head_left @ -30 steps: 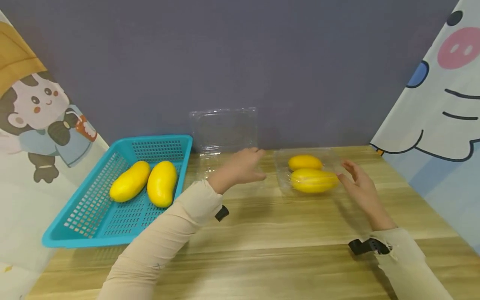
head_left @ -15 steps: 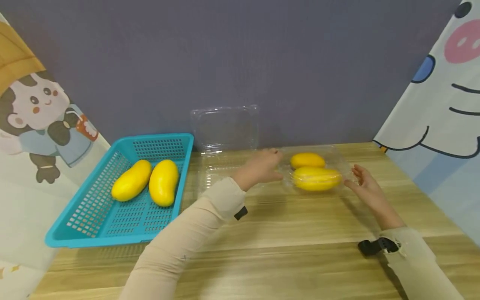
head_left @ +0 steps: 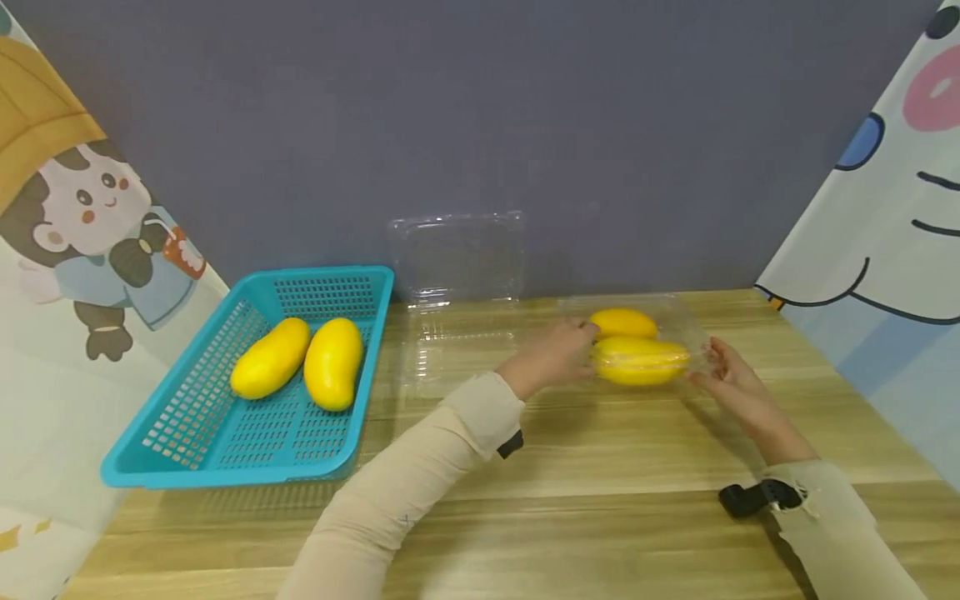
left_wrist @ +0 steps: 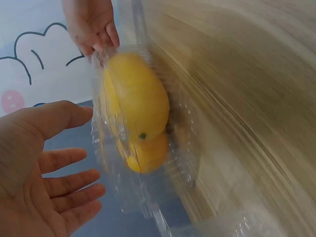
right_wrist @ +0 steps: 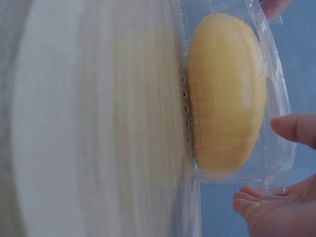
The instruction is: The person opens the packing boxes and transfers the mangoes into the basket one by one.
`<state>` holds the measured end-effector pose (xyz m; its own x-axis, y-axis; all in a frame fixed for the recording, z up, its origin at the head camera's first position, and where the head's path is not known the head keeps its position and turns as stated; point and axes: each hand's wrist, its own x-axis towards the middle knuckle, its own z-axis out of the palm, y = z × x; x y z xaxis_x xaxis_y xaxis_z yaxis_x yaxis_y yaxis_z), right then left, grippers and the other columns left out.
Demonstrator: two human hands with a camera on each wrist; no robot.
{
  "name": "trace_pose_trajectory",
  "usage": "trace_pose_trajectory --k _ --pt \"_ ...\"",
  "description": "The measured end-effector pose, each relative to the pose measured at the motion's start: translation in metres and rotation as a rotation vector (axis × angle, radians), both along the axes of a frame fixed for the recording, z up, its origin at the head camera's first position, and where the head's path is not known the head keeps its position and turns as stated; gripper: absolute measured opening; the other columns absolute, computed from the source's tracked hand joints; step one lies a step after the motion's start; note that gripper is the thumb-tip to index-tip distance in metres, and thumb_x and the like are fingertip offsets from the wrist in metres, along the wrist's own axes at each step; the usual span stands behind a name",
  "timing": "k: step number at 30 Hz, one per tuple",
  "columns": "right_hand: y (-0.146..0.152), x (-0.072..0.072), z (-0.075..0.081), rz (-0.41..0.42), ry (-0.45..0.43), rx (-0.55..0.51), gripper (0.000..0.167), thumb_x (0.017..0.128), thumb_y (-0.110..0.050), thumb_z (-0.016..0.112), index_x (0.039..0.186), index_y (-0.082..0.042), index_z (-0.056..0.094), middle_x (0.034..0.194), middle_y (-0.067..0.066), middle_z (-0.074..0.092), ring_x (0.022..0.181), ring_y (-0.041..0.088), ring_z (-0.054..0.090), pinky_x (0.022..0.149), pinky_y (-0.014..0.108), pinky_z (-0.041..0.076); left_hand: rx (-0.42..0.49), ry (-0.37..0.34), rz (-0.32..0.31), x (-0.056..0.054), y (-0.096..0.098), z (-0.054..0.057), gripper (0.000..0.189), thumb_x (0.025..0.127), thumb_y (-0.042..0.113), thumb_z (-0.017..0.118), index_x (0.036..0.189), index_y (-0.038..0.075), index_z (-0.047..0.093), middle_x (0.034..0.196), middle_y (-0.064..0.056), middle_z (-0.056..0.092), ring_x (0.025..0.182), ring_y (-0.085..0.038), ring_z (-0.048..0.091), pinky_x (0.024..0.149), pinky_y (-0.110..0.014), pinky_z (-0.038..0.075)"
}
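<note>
A clear plastic clamshell box [head_left: 681, 315] stands at the right of the table with two yellow mangoes [head_left: 641, 362] inside, one behind the other. My right hand [head_left: 738, 387] pinches the box's right end. In the right wrist view, the thumb [right_wrist: 295, 128] lies at the lid edge and the fingers [right_wrist: 252, 200] sit by the end wall. At the box's left end is my left hand [head_left: 553, 354]; the left wrist view shows its thumb and fingers [left_wrist: 74, 182] spread, close beside the plastic. Part of the front mango's left end lies behind that hand in the head view.
A turquoise basket [head_left: 225, 478] holding two more mangoes [head_left: 333, 364] stands at the left. Between it and the hands is another clear clamshell [head_left: 457, 262], its lid raised against the grey wall [head_left: 480, 108]. Printed cloths [head_left: 892, 267] flank the table [head_left: 600, 533].
My left hand has moved right, from near the other clamshell to the left end of the filled box. My right hand has closed its fingers on the box's right end.
</note>
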<state>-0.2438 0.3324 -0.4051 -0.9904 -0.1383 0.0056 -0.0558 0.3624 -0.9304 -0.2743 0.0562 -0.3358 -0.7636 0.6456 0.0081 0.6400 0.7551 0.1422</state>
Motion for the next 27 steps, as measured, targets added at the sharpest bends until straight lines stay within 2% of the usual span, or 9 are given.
trace_pose_trajectory --k 3,5,7,11,13,18,21,25,27 --pt "0.001 0.000 0.000 0.003 0.019 0.035 0.082 0.097 -0.015 0.049 0.144 0.009 -0.013 0.148 0.038 -0.002 0.135 0.051 0.008 0.113 0.036 0.023 -0.020 0.033 -0.006 0.001 0.007 -0.002 0.059 0.085 0.032 0.070 0.135 0.010 0.049 0.134 -0.005 0.052 0.121 -0.019 0.050 0.101 -0.028 0.041" --pt "0.001 0.000 0.000 0.012 0.025 0.050 0.080 0.097 -0.016 0.048 0.144 0.011 -0.012 0.147 0.040 0.003 0.131 0.050 0.017 0.099 0.018 0.036 -0.047 0.060 -0.006 0.002 0.011 -0.005 0.060 0.084 0.034 0.070 0.135 0.010 0.050 0.134 -0.005 0.052 0.122 -0.019 0.048 0.103 -0.028 0.038" --pt "0.002 0.001 0.001 0.022 0.004 0.060 0.081 0.098 -0.019 0.048 0.144 0.010 -0.013 0.147 0.039 0.002 0.131 0.049 0.017 0.098 0.017 0.038 -0.077 0.088 -0.005 0.003 0.015 -0.009 0.060 0.084 0.035 0.070 0.135 0.011 0.050 0.134 -0.004 0.051 0.124 -0.019 0.047 0.107 -0.028 0.035" --pt "0.002 0.002 0.002 0.030 -0.044 0.099 0.084 0.099 -0.026 0.046 0.144 0.008 -0.016 0.149 0.037 -0.003 0.135 0.050 0.010 0.109 0.048 0.027 -0.116 0.151 -0.014 0.005 0.020 -0.013 0.054 0.084 0.037 0.070 0.130 0.013 0.055 0.130 -0.002 0.054 0.119 -0.016 0.049 0.101 -0.025 0.040" --pt "0.003 0.001 0.002 0.035 -0.057 0.114 0.084 0.100 -0.027 0.045 0.143 0.008 -0.017 0.149 0.036 -0.004 0.135 0.051 0.009 0.108 0.053 0.025 -0.142 0.170 -0.024 0.006 0.022 -0.014 0.051 0.085 0.036 0.069 0.129 0.014 0.056 0.129 -0.002 0.053 0.118 -0.016 0.049 0.099 -0.024 0.042" --pt "0.004 0.001 0.001 0.046 -0.046 0.133 0.082 0.100 -0.028 0.044 0.143 0.008 -0.016 0.148 0.038 0.001 0.134 0.053 0.013 0.104 0.041 0.035 -0.233 0.208 -0.067 0.006 0.028 -0.018 0.046 0.088 0.034 0.065 0.130 0.017 0.055 0.132 -0.004 0.052 0.120 -0.019 0.048 0.098 -0.026 0.043" --pt "0.004 0.001 0.001 0.053 -0.030 0.122 0.080 0.101 -0.027 0.042 0.143 0.009 -0.015 0.148 0.039 0.003 0.133 0.053 0.013 0.098 0.023 0.039 -0.275 0.255 -0.079 0.006 0.032 -0.020 0.046 0.089 0.035 0.063 0.131 0.018 0.054 0.134 -0.005 0.053 0.121 -0.020 0.049 0.099 -0.028 0.043" --pt "0.004 0.000 0.000 0.059 0.006 0.097 0.077 0.101 -0.023 0.041 0.143 0.012 -0.013 0.145 0.041 0.008 0.130 0.054 0.017 0.081 0.004 0.036 -0.310 0.320 -0.059 0.010 0.036 -0.021 0.041 0.092 0.029 0.061 0.132 0.020 0.054 0.134 -0.005 0.054 0.119 -0.020 0.053 0.099 -0.030 0.044" --pt "0.004 -0.001 -0.001 0.059 0.024 0.094 0.075 0.101 -0.021 0.041 0.142 0.014 -0.011 0.144 0.042 0.010 0.129 0.054 0.018 0.077 0.001 0.034 -0.351 0.331 -0.039 0.013 0.039 -0.021 0.043 0.094 0.022 0.058 0.136 0.022 0.050 0.136 -0.006 0.052 0.120 -0.023 0.052 0.099 -0.031 0.045"
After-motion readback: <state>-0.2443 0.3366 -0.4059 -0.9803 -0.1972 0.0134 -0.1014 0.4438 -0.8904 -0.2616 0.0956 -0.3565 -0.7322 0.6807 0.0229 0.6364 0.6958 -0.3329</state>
